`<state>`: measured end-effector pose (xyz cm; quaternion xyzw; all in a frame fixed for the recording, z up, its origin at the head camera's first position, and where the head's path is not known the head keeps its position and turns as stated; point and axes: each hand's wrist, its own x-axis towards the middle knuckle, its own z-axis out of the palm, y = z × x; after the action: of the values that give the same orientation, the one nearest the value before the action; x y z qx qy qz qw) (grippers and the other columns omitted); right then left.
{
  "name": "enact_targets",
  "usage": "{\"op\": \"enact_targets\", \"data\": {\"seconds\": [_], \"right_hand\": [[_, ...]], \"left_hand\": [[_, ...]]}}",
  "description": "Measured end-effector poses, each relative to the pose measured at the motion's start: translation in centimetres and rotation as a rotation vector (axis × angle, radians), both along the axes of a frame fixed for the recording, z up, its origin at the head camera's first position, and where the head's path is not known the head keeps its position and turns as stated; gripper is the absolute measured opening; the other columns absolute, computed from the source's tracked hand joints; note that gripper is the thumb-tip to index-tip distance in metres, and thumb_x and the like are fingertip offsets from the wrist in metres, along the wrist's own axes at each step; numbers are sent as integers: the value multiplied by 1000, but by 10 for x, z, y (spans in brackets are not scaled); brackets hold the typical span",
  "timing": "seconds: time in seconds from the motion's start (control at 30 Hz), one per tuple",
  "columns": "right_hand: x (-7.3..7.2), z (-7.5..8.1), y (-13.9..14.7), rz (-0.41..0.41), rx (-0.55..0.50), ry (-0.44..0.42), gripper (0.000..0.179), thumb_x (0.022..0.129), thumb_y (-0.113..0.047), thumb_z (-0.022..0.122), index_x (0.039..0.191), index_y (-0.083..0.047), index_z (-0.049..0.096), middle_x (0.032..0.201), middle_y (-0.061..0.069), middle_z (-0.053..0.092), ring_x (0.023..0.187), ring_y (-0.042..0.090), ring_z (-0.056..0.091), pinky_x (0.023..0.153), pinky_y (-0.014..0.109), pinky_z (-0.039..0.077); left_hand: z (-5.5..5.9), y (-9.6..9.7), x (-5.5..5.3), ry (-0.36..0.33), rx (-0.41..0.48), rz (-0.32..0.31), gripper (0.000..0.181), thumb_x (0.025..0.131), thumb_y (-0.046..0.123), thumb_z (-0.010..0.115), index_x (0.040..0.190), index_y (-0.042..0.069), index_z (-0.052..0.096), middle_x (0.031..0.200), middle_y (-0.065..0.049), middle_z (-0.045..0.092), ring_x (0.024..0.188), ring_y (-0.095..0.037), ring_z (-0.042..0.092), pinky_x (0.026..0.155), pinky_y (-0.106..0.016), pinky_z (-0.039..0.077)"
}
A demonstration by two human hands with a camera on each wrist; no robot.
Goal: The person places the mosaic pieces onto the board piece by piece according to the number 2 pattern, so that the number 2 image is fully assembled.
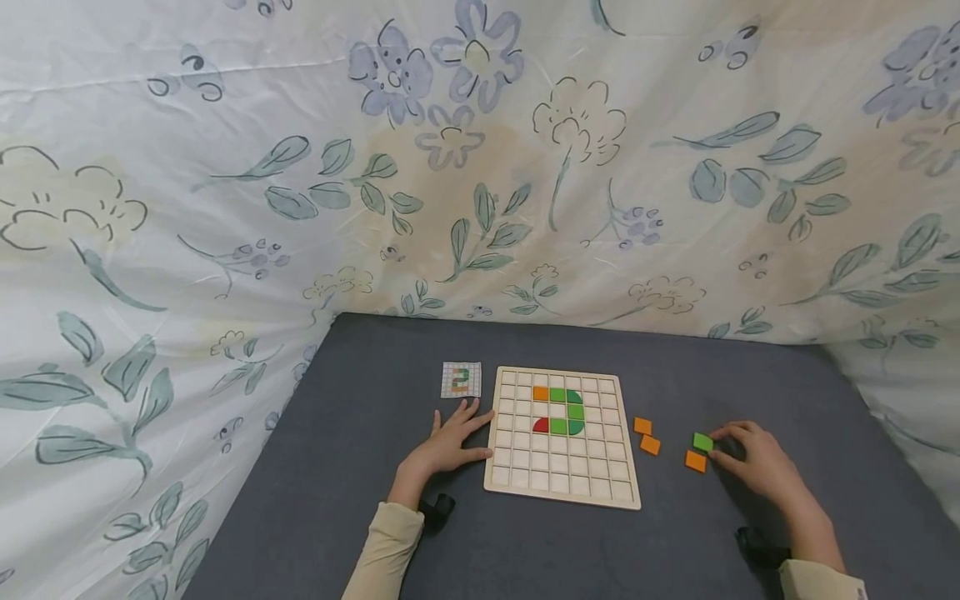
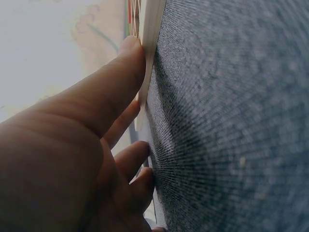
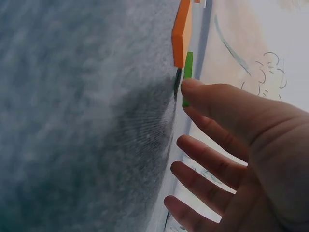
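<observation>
My right hand (image 1: 761,467) pinches a green square tile (image 1: 702,442) between thumb and forefinger; in the right wrist view that green tile (image 3: 188,72) stands out past the thumb tip, the other fingers spread. Just in front of it lies an orange tile (image 1: 696,461). My left hand (image 1: 447,444) rests at the left edge of a pale wooden grid board (image 1: 558,493), thumb and forefinger touching its rim. In the left wrist view the thumb (image 2: 130,58) presses the board's side. On the board, orange, green, dark green and red pieces form a hooked shape.
Two more orange tiles (image 1: 647,436) lie right of the board. A small printed card (image 1: 461,380) with a coloured grid figure lies beyond my left hand. The dark grey tabletop (image 1: 360,392) ends at a flowered cloth (image 1: 487,208) behind and at the sides.
</observation>
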<state>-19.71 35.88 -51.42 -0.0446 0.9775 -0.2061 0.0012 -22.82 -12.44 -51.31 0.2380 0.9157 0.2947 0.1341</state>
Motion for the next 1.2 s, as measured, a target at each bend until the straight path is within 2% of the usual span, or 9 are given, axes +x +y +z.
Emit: {"op": "enact_targets", "data": {"seconds": [0.43,0.6,0.97,1.2], "right_hand": [[-8,12,-24,-12,6,41,38,83,-27,70,107,2,63,116,32,47,105,50,42,80,66,37],[-13,16,-39,5,-4,83,32,82,-21,70,104,2,65,117,31,47,105,50,43,80,65,38],[-23,25,-75,53,-42,104,31,83,-24,70,106,-3,65,122,27,47,110,48,42,79,64,40],[-30,24,-95,88,-65,140,30,83,-25,70,105,-5,66,121,23,50,111,44,45,81,62,42]], "left_hand": [[0,0,-1,-3,-1,-1,67,89,39,60,146,17,32,154,-15,16,142,-35,5,105,-68,-8],[-1,0,-1,-2,-6,-3,67,89,40,59,146,18,32,154,-14,15,142,-35,5,105,-68,-8],[0,0,0,-8,4,-1,67,89,39,60,146,18,32,154,-14,16,142,-35,5,105,-67,-9],[0,-1,0,-7,8,-7,67,89,39,59,146,18,32,154,-14,15,142,-35,4,105,-68,-9]]}}
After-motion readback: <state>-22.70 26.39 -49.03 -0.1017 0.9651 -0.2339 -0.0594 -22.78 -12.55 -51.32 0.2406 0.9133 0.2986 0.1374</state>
